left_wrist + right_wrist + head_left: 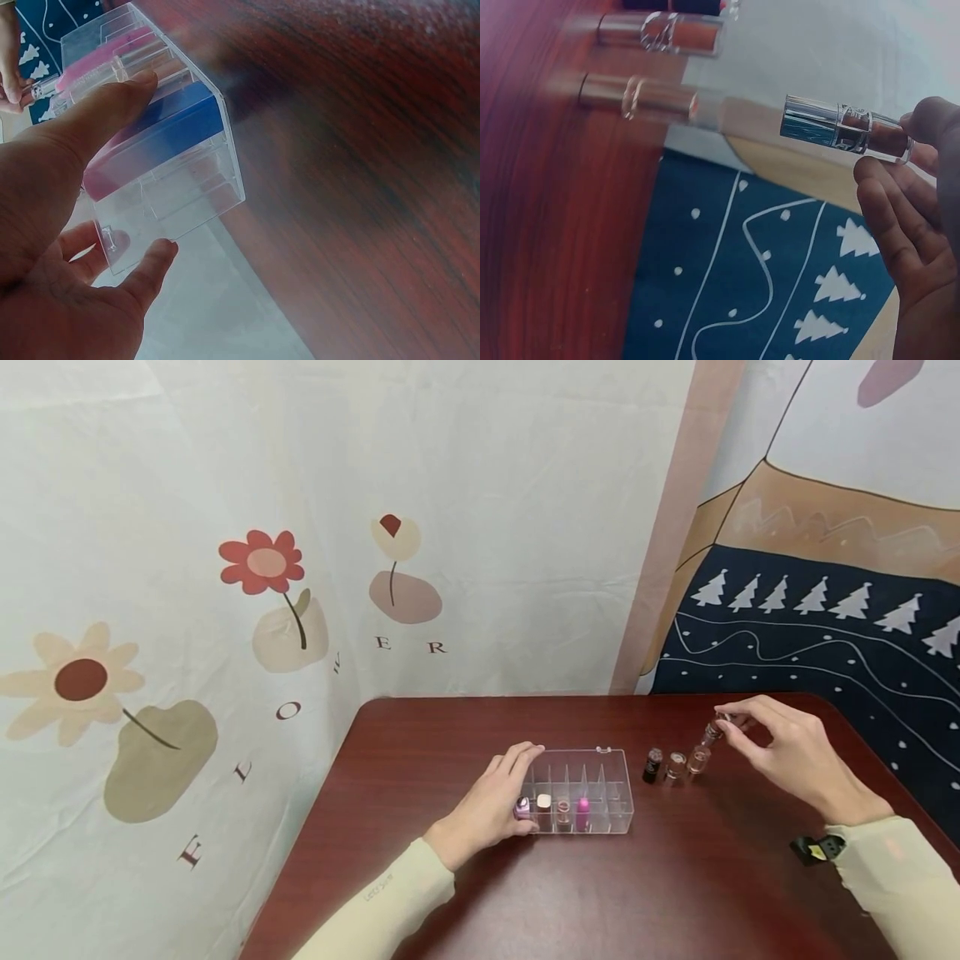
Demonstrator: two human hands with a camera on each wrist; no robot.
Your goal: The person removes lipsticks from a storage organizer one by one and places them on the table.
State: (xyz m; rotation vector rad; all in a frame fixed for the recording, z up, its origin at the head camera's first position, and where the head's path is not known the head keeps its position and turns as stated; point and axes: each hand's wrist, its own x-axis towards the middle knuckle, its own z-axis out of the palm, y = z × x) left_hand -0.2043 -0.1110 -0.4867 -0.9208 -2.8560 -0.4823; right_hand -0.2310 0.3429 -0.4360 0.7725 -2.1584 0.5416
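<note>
My left hand [489,795] grips the left end of a clear divided organizer box [622,806], thumb at the front and fingers behind. In its front row stand a purple item [522,808], a white-capped dark bottle [543,810], a brownish tube [563,813] and a pink tube [582,815]. My right hand [791,756] pinches a lip gloss tube [847,129] by one end, fingertips on its clear brownish part, silver end free. Below it on the table stand two similar lip gloss tubes [698,762] and a small black bottle [652,767].
The dark red wooden table [600,902] runs back to a hanging pale cloth [510,527] with printed flowers. A navy cloth [787,643] with white trees hangs behind its right side. A black band [813,850] sits at the right wrist.
</note>
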